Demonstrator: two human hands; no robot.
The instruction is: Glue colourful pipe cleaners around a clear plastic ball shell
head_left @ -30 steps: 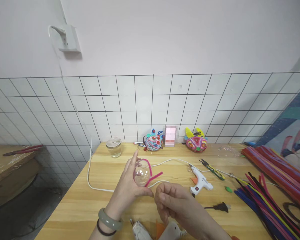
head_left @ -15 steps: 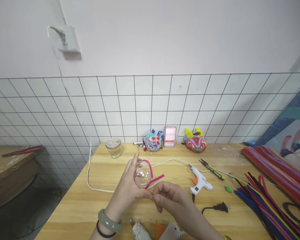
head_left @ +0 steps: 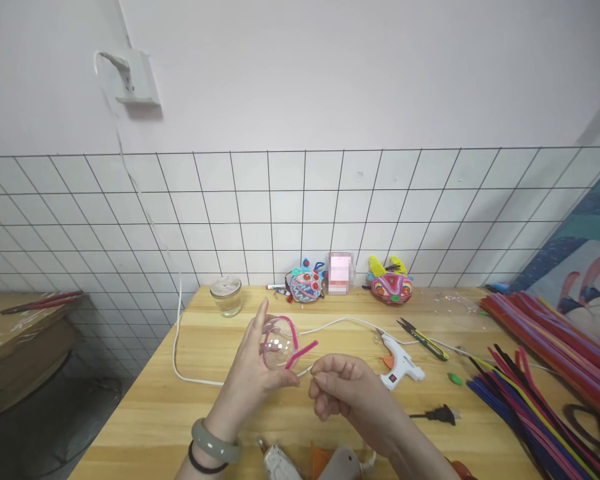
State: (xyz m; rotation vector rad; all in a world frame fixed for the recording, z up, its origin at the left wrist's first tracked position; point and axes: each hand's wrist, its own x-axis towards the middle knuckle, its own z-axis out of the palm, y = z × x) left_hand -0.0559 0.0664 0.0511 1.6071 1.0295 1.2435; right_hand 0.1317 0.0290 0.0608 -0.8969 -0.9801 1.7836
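My left hand is closed around a clear round ball, its thumb sticking out below. A pink pipe cleaner runs around the ball's edge, and one end points out to the right. To the right of the ball, my right hand has thumb and forefinger pinched together; whatever lies between them is too small to make out. The two hands are apart. Below them, at the frame's lower edge, a second glue gun is partly cut off.
A white glue gun, thread snips and a black plug lie to the right, near bundles of pipe cleaners. Two decorated animal heads and a glass jar stand along the wall. A white cord crosses the table.
My left hand has shifted slightly left with the ball and pipe cleaner. My right hand has come away from the left thumb, so a gap shows between the hands.
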